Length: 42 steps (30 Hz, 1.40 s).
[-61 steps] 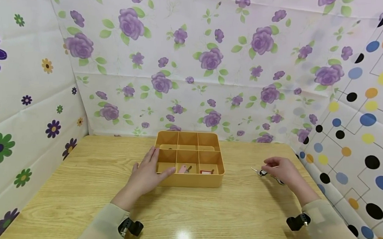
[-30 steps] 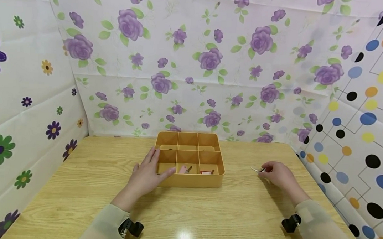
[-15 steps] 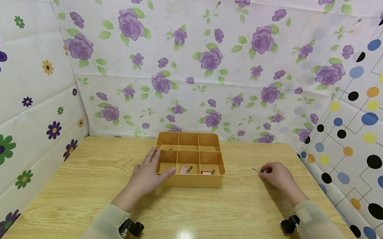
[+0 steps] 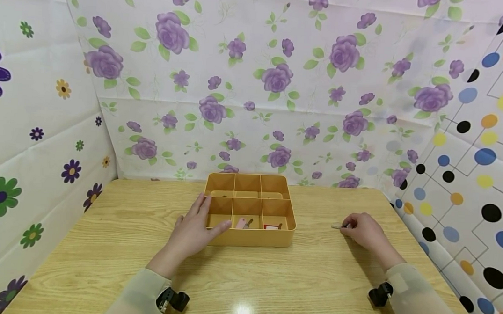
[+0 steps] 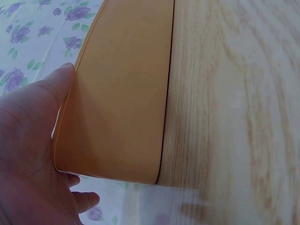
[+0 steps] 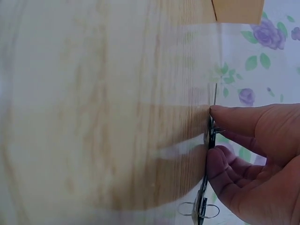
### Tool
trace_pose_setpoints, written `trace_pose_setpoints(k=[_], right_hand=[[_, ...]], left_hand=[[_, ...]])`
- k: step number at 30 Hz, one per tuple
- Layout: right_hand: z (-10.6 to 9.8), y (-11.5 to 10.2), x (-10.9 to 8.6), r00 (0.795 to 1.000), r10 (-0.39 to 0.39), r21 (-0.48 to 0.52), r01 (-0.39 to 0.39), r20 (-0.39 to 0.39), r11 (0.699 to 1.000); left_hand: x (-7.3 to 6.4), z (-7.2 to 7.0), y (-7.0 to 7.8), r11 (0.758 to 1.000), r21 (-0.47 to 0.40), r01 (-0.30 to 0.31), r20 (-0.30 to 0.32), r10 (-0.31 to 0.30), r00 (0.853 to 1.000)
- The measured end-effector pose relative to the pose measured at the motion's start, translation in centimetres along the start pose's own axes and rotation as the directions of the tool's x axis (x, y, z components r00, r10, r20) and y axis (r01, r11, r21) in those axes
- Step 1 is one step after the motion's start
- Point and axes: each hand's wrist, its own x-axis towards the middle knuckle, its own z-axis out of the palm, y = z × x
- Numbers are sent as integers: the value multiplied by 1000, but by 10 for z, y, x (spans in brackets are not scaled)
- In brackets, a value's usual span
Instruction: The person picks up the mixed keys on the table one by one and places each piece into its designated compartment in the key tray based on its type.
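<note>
My right hand (image 4: 364, 231) pinches a small set of keys (image 6: 203, 190) at the right of the table, with one slim metal blade pointing left past the fingertips. The right wrist view shows the keys edge-on, thumb and finger at their upper part and a metal ring low down. On the front left corner of a yellow-orange divided box (image 4: 256, 238) rests my left hand (image 4: 192, 227), fingers straight along its left side and thumb on the front rim. Inside the front middle compartment lies a pink tag (image 4: 241, 223) beside a small metal piece; a red-and-white tag (image 4: 271, 226) lies in the front right one.
The wooden table (image 4: 246, 278) runs up to a flowered cloth wall (image 4: 252, 129) close behind the box. Patterned cloths also hang along the left and right sides. A small dark item shows partly in the box's back left compartment.
My right hand has come down onto the keys, pinched them, and turned their blade slightly, close over the table. The left hand and the box stay where they were.
</note>
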Motion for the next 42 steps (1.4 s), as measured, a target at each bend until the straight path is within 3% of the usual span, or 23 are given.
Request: trace_pose_setpoints(k=[21, 33, 42], right_hand=[[-2, 0, -3, 1000, 17, -31, -17, 4, 999], [0, 3, 1, 1000, 29, 10, -29, 9, 1000], [1, 4, 7, 999, 19, -35, -18, 43, 999]], left_hand=[[0, 0, -1, 1000, 2, -15, 3, 15, 1000], [0, 0, -1, 1000, -5, -5, 10, 5, 1000], [1, 0, -1, 1000, -6, -4, 10, 4, 1000]])
